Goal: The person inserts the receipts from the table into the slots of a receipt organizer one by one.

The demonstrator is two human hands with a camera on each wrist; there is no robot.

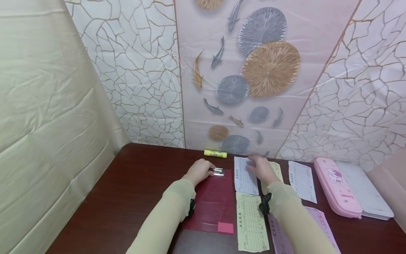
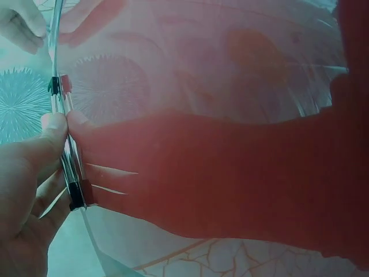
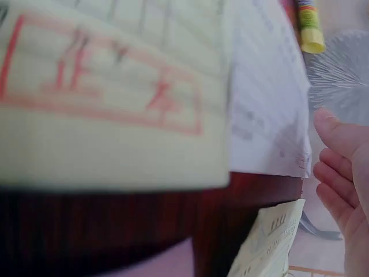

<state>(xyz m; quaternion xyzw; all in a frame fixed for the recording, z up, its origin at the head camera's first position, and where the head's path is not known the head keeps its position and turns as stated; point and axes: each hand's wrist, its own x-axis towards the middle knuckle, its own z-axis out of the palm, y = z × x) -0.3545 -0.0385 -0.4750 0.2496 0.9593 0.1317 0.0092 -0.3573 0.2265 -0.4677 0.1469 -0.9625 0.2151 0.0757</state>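
A dark red, glossy folder [image 1: 215,201] lies on the table with a pink label [image 1: 225,227] at its near right corner. At the folder's far edge is a silver metal clip [image 1: 218,171] with black end pieces. My left hand [image 1: 200,171] holds this clip at its left end; in the left wrist view the thumb and fingers are on the clip [image 2: 71,164]. My right hand [image 1: 263,169] is at the far end of a white printed slip [image 1: 245,180], fingers loosely bent and gripping nothing. In the right wrist view the hand [image 3: 351,167] is just beyond the slip's edge.
A yellow-green slip [image 1: 252,222] lies nearer me, and another [image 1: 276,170] is partly under my right arm. Farther right are a purple slip [image 1: 320,220], a white slip [image 1: 302,181], a pink pencil case [image 1: 337,187] and a white flat item [image 1: 368,194]. A glue stick [image 1: 215,153] lies at the back.
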